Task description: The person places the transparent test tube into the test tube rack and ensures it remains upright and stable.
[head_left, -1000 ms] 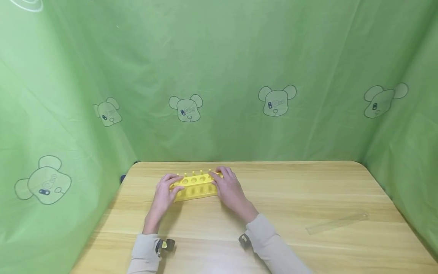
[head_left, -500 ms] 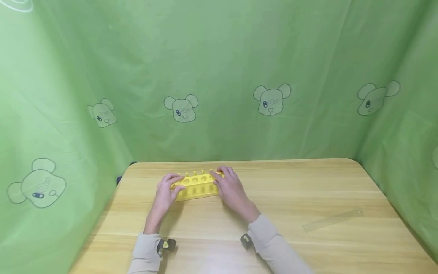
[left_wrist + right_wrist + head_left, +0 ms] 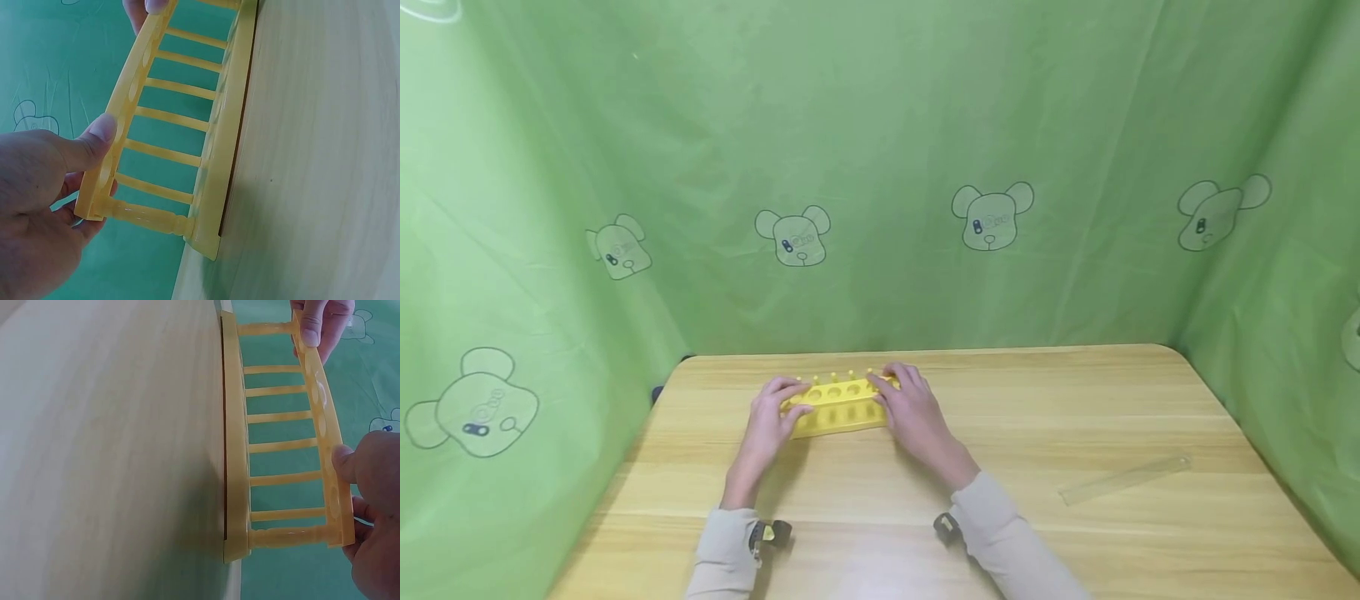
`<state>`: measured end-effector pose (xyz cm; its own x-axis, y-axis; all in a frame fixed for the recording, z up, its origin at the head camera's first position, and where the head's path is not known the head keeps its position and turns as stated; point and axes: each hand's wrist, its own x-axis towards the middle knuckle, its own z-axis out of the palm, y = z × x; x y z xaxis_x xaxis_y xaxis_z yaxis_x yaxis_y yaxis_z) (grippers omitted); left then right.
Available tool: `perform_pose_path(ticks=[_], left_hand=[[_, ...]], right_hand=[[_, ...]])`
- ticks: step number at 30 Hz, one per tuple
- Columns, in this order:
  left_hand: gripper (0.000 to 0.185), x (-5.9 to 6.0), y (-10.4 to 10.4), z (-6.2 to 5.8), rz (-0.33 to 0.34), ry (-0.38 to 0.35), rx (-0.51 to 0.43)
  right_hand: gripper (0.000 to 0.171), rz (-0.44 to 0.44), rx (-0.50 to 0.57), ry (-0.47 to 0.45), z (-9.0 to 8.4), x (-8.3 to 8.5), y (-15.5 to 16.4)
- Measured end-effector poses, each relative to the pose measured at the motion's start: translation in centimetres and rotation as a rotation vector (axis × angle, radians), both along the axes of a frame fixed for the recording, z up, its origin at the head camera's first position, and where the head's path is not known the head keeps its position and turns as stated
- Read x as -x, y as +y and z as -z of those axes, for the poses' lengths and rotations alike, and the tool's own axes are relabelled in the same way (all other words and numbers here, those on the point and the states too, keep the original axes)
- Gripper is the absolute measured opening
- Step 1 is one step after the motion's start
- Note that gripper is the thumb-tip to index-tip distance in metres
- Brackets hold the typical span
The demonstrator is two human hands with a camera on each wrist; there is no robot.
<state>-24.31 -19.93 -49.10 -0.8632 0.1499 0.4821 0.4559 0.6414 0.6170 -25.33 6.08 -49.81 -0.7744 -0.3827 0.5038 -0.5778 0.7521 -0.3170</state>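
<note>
A yellow plastic rack (image 3: 838,406) with round holes in its top plate stands on the wooden table (image 3: 1000,417), left of centre towards the back. My left hand (image 3: 772,414) grips its left end, thumb on the top plate (image 3: 100,134). My right hand (image 3: 910,408) grips its right end, thumb on the top plate (image 3: 345,462). In both wrist views the rack (image 3: 181,125) (image 3: 281,444) shows two plates joined by several thin rungs, its base resting on the table. No tubes are in the holes.
A clear plastic ruler (image 3: 1123,480) lies flat on the table at the right. Green cloth printed with bear heads (image 3: 880,167) closes off the back and both sides. The table edge runs close behind the rack.
The rack and both hands have shifted slightly to the right and a little farther back on the table. The grip on both ends is unchanged.
</note>
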Motion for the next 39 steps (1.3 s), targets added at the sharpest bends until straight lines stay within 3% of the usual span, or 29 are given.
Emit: perform_pose_path(ticks=[24,39], left_hand=[[0.037,0.7,2.3,-0.2,0.043,-0.009,0.0],[0.038,1.0,3.4,0.0,0.075,0.007,-0.011]], right_hand=[[0.038,0.032,0.01,0.014,0.0,-0.5,2.4],[0.037,0.052,0.011,-0.034,-0.1,-1.0,3.8]])
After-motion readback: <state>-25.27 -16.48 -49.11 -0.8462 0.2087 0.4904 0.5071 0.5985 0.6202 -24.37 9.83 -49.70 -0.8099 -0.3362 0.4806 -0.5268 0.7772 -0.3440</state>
